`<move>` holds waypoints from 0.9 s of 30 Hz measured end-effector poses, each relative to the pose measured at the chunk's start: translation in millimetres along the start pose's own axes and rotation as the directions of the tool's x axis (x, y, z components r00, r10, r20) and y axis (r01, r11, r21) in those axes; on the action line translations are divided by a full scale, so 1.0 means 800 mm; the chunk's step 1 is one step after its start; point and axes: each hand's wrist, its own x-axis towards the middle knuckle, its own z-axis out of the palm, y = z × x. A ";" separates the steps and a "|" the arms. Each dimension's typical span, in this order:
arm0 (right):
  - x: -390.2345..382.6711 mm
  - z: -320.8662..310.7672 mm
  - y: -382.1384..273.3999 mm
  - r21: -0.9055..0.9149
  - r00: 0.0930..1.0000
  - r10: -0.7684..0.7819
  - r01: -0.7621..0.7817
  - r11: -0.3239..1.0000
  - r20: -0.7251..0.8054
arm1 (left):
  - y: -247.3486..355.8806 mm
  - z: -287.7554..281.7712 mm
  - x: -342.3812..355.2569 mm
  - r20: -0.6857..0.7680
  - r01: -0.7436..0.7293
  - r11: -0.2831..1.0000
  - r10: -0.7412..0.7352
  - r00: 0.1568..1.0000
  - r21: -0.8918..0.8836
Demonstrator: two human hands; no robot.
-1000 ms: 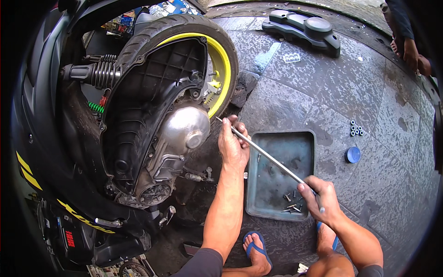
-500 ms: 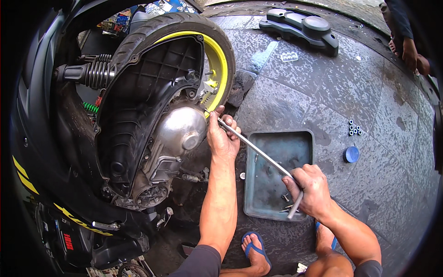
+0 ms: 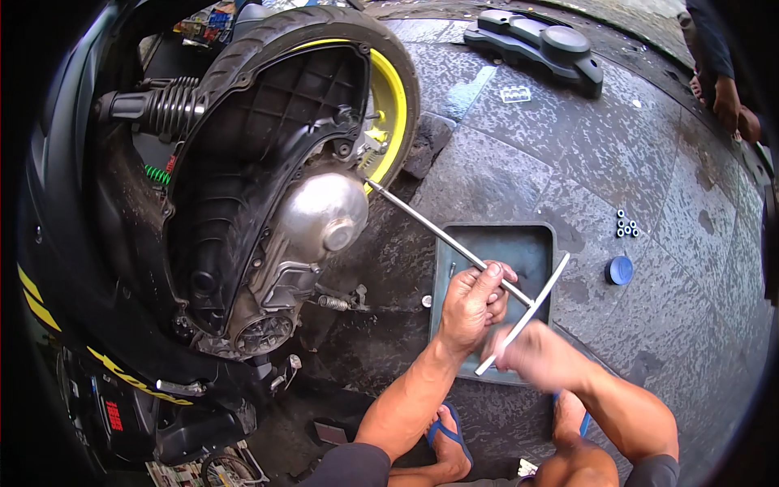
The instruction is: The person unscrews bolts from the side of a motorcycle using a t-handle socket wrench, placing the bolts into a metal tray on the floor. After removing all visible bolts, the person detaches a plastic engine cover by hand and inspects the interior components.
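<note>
Head view: the silver cover (image 3: 324, 209) is at left, and my T-shaped wrench (image 3: 422, 221) reaches up close to the cover's edge. My left grip (image 3: 472, 307) wraps round the wrench, maybe to hold it steady. My right grip (image 3: 541, 355) is a blur by the crossbar (image 3: 552, 277), where turning seems easy; I can't tell how tight. Small rings (image 3: 627, 230) sit bunched, perhaps so none get lost.

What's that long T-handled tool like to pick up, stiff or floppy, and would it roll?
The T-handled tool is probably stiff, since its slim shaft looks straight. Its metallic sheen suggests some heft for its thinness. Laid down, it likely wouldn't roll far, because the crossbar sticks out on both sides.
</note>
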 end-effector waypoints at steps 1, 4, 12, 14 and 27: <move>-0.019 0.007 -0.012 -0.300 0.972 -0.231 0.235 0.924 0.050 | 0.005 0.005 -0.005 -0.007 0.090 0.989 -0.091 0.996 -0.119; -0.034 -0.012 -0.057 -0.544 0.879 -0.370 0.160 0.823 -0.300 | 0.011 -0.004 -0.016 -0.010 0.100 0.987 -0.102 0.995 -0.128; -0.041 0.026 0.018 -0.636 0.985 -0.044 0.143 0.758 0.168 | 0.023 0.002 -0.012 -0.111 0.086 0.989 -0.099 0.989 -0.120; -0.068 0.046 0.053 -0.641 0.924 0.174 0.092 0.762 0.339 | 0.031 0.012 -0.009 -0.159 0.083 0.990 -0.101 0.982 -0.113; -0.082 0.033 0.071 -0.682 0.949 0.302 -0.160 0.714 0.093 | 0.049 0.005 -0.003 -0.125 -0.024 0.981 -0.001 0.992 -0.192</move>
